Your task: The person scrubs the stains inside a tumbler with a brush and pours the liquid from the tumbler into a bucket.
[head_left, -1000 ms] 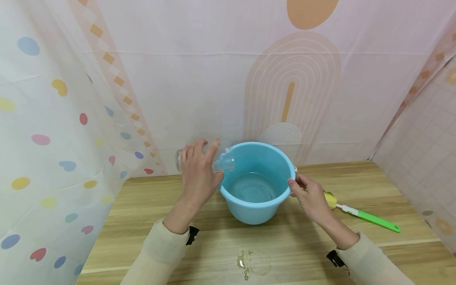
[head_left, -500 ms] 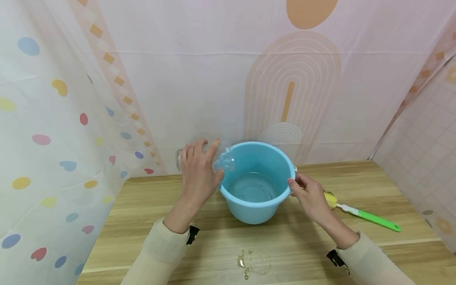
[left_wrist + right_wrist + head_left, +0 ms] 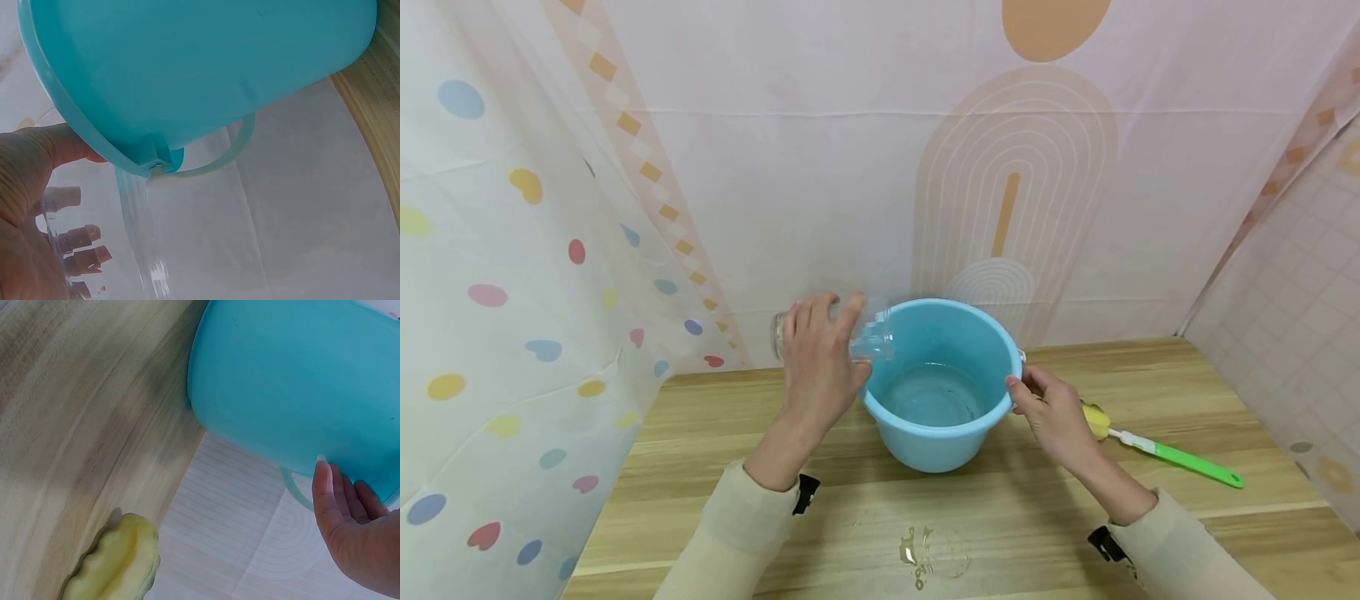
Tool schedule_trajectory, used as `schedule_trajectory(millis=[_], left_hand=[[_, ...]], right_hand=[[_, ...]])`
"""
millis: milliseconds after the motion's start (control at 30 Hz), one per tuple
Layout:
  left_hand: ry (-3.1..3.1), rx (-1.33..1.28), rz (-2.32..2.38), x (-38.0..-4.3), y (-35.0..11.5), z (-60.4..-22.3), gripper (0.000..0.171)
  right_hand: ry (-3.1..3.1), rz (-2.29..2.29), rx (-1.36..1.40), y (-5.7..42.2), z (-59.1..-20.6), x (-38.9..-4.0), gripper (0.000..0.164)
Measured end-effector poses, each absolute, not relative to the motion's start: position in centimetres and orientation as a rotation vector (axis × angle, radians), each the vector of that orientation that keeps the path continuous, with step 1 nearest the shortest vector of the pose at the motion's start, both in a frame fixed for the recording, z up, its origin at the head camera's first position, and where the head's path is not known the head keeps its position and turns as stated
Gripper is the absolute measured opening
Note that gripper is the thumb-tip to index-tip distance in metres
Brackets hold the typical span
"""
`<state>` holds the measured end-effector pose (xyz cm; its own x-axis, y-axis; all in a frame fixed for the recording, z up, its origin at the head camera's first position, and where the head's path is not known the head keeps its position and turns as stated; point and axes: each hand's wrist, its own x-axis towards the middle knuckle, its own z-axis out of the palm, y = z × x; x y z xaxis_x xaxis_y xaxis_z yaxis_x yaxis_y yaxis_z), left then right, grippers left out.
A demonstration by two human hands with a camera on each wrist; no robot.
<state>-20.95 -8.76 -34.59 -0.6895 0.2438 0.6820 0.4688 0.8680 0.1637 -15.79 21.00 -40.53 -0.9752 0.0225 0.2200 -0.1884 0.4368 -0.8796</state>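
Note:
A light blue bucket [image 3: 925, 450] stands on the wooden table, with shallow water [image 3: 934, 396] at its bottom. My left hand [image 3: 816, 358] grips a clear, see-through jar [image 3: 874, 340] tipped on its side, its mouth over the bucket's left rim. In the left wrist view, the fingers show through the jar's wall [image 3: 147, 250], close beside the bucket's pale handle [image 3: 215, 164]. On the opposite side, my right hand [image 3: 1054, 417] pinches the bucket's rim, thumb at the edge and fingers against the outer wall. The right wrist view shows those fingers [image 3: 337, 497] along the outside.
A bottle brush with a green handle [image 3: 1195, 464] and yellow sponge head [image 3: 1096, 421] lies right of the bucket. A small puddle [image 3: 910, 546] wets the tabletop [image 3: 700, 475] in front. Patterned curtains [image 3: 775, 192] hang behind and at both sides.

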Motion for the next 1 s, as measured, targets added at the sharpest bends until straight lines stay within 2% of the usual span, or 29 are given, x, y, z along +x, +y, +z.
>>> schedule_trajectory(millis=[1000], left_hand=[[-2.374,-0.523,-0.392,-21.11,-8.66,-34.44,0.074]], right_hand=[[-2.495,1.585,0.136,20.99,-40.41,-15.74,0.034]])
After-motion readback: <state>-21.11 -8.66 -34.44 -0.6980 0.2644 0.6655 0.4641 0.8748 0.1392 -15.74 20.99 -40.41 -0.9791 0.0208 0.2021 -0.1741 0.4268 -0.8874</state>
